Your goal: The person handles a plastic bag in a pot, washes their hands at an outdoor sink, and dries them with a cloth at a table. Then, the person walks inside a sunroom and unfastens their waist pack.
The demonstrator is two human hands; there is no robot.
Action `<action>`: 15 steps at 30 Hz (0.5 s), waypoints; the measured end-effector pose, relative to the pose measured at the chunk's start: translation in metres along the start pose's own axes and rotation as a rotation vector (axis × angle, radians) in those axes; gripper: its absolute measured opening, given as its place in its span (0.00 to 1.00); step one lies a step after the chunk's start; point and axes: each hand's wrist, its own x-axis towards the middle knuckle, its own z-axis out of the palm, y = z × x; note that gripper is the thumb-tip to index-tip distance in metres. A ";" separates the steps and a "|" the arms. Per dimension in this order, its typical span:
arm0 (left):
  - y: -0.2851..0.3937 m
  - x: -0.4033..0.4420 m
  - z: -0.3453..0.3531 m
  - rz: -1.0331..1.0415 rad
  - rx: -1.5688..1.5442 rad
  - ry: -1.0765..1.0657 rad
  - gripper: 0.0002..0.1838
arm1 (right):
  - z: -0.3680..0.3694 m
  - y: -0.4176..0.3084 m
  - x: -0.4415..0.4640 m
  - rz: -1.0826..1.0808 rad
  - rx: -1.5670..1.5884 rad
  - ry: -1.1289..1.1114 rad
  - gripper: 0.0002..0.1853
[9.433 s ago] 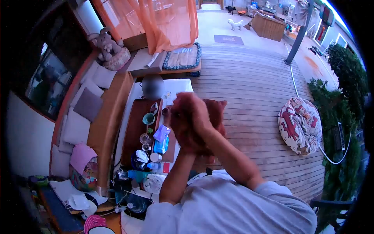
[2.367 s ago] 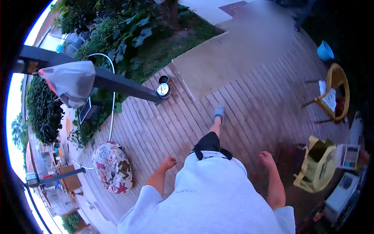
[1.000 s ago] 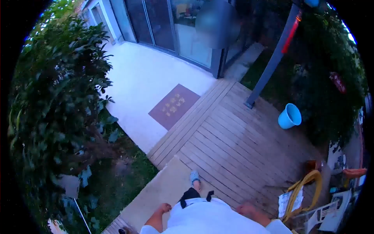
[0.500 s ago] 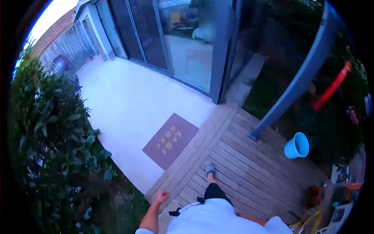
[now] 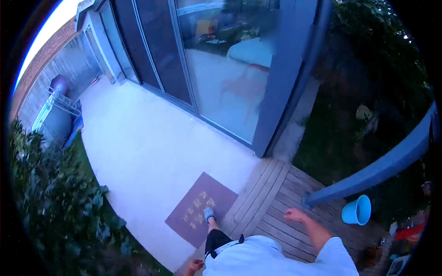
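Note:
My right hand (image 5: 297,215) swings forward over the wooden deck (image 5: 294,188), its fingers curled in and nothing visible in them. Low in the view, beside my dark shorts, my left hand (image 5: 194,265) is loosely closed; no held thing shows. Neither hand touches any object. One foot in a grey-blue clog (image 5: 209,213) is on the brown doormat (image 5: 186,221) with yellow characters. The white shirt (image 5: 258,260) hides my other leg.
A pale paved path (image 5: 152,133) runs along glass sliding doors (image 5: 225,92). Leafy bushes (image 5: 60,198) border its left side. To the right, a grey post (image 5: 368,177) rises from the deck near a light-blue bucket (image 5: 356,210). A folded rack (image 5: 55,110) stands by the far wall.
I have stepped forward from the deck onto the mat. My right hand has swung forward into view, while my left hand has dropped back toward the bottom edge.

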 end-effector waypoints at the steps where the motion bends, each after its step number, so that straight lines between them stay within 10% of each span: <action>1: 0.021 0.029 -0.018 0.010 0.006 -0.006 0.13 | -0.003 -0.016 0.031 -0.034 -0.012 0.013 0.14; 4: 0.065 0.118 -0.087 0.182 0.384 0.022 0.14 | 0.026 -0.028 0.125 -0.015 -0.094 -0.061 0.17; 8: 0.178 0.237 -0.189 -0.052 -0.453 0.184 0.13 | 0.088 0.037 0.257 -0.100 -0.085 -0.280 0.12; 11: 0.277 0.292 -0.259 0.118 0.223 0.213 0.17 | 0.097 -0.088 0.271 -0.058 -0.258 -0.363 0.12; 15: 0.469 0.292 -0.306 0.342 0.237 0.278 0.16 | 0.084 -0.244 0.328 -0.121 -0.297 -0.292 0.12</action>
